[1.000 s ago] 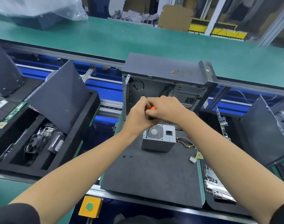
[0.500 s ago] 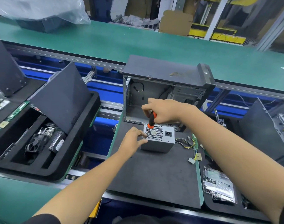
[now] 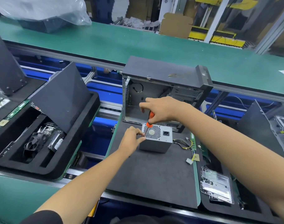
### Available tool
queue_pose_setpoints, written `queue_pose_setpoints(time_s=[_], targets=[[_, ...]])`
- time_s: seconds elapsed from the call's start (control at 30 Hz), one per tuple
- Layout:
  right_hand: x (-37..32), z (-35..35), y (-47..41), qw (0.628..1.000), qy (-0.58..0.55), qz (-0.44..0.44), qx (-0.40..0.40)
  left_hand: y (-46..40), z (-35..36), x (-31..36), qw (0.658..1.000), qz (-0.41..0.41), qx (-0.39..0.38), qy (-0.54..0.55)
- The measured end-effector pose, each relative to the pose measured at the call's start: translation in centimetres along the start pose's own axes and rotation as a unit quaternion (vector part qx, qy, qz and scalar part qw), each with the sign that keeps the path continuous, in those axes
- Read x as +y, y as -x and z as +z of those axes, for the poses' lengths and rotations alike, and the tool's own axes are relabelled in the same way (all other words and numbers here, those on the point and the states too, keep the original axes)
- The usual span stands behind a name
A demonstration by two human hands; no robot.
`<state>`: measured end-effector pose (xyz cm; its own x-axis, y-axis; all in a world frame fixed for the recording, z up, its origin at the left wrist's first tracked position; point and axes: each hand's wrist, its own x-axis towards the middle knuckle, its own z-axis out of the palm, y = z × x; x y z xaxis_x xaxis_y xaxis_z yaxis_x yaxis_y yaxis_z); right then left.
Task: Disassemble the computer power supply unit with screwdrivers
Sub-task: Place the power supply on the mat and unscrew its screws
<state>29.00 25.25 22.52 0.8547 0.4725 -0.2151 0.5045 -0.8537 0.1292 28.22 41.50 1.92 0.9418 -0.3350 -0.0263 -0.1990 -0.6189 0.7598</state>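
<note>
Power supply unit (image 3: 155, 140) upright on dark mat (image 3: 154, 175), just near of open computer case (image 3: 162, 88). Right hand (image 3: 162, 110) fingers wrapped round orange-handled screwdriver (image 3: 148, 122), tip at left edge of fan grille. Left hand (image 3: 132, 139) fingers pinch shaft near tip, steadying. Step: likely loosening corner screw. Next: keep tip seated, turn.

An open, emptied computer case (image 3: 162, 94) stands just beyond the hands on a dark foam mat (image 3: 154, 175). Left of the hands, a black foam tray (image 3: 60, 165) holds a fan (image 3: 33, 143) and other parts under a leaning dark panel (image 3: 62, 94). To the right lie a shiny bagged board (image 3: 215, 185) and a green memory stick (image 3: 193, 141). A green conveyor belt (image 3: 138, 41) runs far beyond.
</note>
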Motion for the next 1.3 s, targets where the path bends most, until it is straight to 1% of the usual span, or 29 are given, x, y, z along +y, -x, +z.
queue_pose_setpoints(time_s=[0.07,0.1,0.13,0.23,0.3,0.43,0.47,0.57,0.6,0.73,0.8,0.87,0.93,1.1,1.23,1.3], targets=[[0.1,0.1,-0.3,0.998,0.059,0.025,0.011,0.0,0.1,0.0,1.000,0.000,0.002,-0.003],[0.1,0.2,-0.5,0.997,0.067,0.026,0.015,0.0,0.1,-0.1,1.000,0.001,0.003,-0.006],[0.2,0.3,-0.6,0.998,0.061,0.020,0.016,-0.1,0.1,0.0,1.000,0.001,0.003,-0.009],[0.4,0.1,-0.4,1.000,-0.010,-0.012,-0.001,-0.4,-0.1,0.0,1.000,0.000,-0.004,-0.014],[0.5,-0.1,-0.3,0.999,-0.031,-0.021,-0.008,-0.6,-0.3,0.1,1.000,0.001,-0.012,-0.016],[0.6,0.1,-0.5,0.999,0.036,0.022,0.009,-0.6,-0.3,0.1,1.000,0.002,-0.018,-0.018],[0.6,0.1,-0.6,0.999,0.038,0.020,0.010,-0.5,-0.3,0.2,1.000,0.002,-0.017,-0.018],[0.6,-0.2,-0.5,1.000,-0.019,-0.021,-0.007,-0.5,-0.3,0.1,1.000,0.000,-0.014,-0.018],[0.5,-0.2,-0.5,0.999,-0.022,-0.032,-0.009,-0.5,-0.3,0.1,1.000,0.000,-0.015,-0.019],[0.1,-0.3,-0.7,0.999,0.028,-0.018,0.002,-0.6,-0.4,0.1,0.999,0.004,-0.018,-0.027],[0.1,-0.2,-0.9,0.999,0.029,-0.017,0.003,-0.6,-0.4,0.1,0.999,0.004,-0.018,-0.028],[0.1,-0.3,-0.8,0.999,0.014,-0.033,0.002,-0.7,-0.3,0.1,1.000,0.004,-0.016,-0.025],[0.2,-0.3,-0.7,0.999,0.022,-0.043,-0.004,-0.7,-0.3,0.0,0.999,0.004,-0.015,-0.029],[0.2,0.1,-0.9,1.000,0.020,-0.020,0.003,-0.7,-0.4,-0.1,0.999,0.007,-0.017,-0.036],[-0.1,0.1,-1.2,0.997,0.074,0.036,0.011,-0.7,-0.3,-0.2,0.999,0.007,-0.018,-0.033],[-0.1,-0.1,-1.3,0.997,0.071,0.039,0.001,-0.7,-0.4,-0.1,0.999,0.005,-0.019,-0.034]])
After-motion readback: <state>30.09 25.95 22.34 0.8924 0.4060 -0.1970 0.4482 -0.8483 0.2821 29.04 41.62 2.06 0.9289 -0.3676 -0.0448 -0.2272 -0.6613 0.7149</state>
